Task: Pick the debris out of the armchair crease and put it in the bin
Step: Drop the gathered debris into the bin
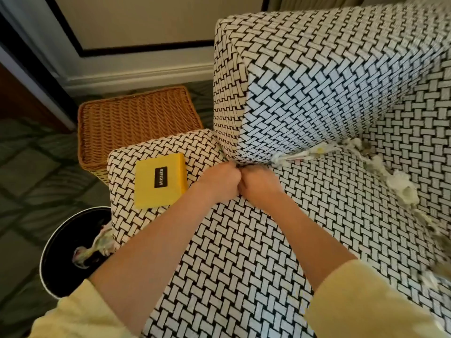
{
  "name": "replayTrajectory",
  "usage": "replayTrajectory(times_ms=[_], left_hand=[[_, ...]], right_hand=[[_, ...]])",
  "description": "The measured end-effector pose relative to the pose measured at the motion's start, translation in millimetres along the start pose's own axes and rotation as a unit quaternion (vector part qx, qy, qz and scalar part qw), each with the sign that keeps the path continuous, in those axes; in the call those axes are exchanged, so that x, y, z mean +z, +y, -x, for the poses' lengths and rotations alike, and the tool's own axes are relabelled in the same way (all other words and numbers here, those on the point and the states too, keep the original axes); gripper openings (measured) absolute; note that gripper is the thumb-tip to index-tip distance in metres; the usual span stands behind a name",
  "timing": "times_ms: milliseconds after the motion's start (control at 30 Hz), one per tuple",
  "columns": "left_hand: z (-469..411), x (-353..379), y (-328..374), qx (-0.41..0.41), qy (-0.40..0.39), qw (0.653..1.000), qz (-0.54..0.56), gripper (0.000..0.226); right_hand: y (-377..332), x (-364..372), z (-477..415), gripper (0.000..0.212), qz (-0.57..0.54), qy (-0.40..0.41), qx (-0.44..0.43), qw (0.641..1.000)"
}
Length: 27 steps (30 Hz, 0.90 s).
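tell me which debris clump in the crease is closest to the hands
The flattened clump under the back cushion, just beside the right hand; the fluffy clumps sit farther along to the right.

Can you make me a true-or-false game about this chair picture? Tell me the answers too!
1. The yellow box lies on the armrest. True.
2. The bin is empty. False: crumpled debris lies inside it.
3. The left hand and right hand meet at the corner of the crease. True.
4. The crease is all clean. False: loose debris lies along it, to the right of the hands.
5. The wicker basket sits on the seat. False: it stands on the floor behind the armrest.
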State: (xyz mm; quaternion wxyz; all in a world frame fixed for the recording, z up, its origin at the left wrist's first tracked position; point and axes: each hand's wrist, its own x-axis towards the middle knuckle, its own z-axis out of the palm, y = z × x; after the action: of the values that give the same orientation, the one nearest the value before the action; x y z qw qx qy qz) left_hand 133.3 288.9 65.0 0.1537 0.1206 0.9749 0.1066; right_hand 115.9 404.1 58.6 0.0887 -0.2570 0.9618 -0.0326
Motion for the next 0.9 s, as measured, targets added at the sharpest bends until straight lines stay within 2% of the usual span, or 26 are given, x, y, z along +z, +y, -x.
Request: replayTrajectory(times_ms=[100,167,300,367,500,600,700,800,900], left_hand=[[-7,8,21,0.011,0.025,0.998,0.064,0.039],[-16,13,48,0.005,0.031,0.989,0.142,0.053],[-49,22,83,-0.081,0.042,0.97,0.225,0.052],[-60,20,86,-0.132,0.031,0.959,0.248,0.05],[-70,24,86,-0.18,0.04,0.942,0.281,0.046],[-73,28,88,-0.205,0.074,0.929,0.298,0.042],[-69,26,88,-0.199,0.093,0.916,0.336,0.043],[-64,23,85,-0.184,0.091,0.882,0.425,0.047],[-59,21,83,-0.148,0.08,0.86,0.481,0.057]], right_hand=[[22,-3,6,0.015,0.033,0.075,-0.014,0.997],[47,-4,12,0.01,0.027,0.159,0.037,0.986],[88,-1,28,0.048,0.005,0.145,0.122,0.982],[94,7,29,0.058,-0.014,0.149,0.149,0.977],[99,23,17,0.06,-0.086,0.194,0.218,0.952],[101,26,10,0.046,-0.078,0.245,0.198,0.946],[101,22,10,0.033,-0.05,0.216,0.156,0.962],[104,18,10,0.037,-0.064,0.171,0.149,0.972],[101,16,6,0.036,-0.057,0.169,0.161,0.971]])
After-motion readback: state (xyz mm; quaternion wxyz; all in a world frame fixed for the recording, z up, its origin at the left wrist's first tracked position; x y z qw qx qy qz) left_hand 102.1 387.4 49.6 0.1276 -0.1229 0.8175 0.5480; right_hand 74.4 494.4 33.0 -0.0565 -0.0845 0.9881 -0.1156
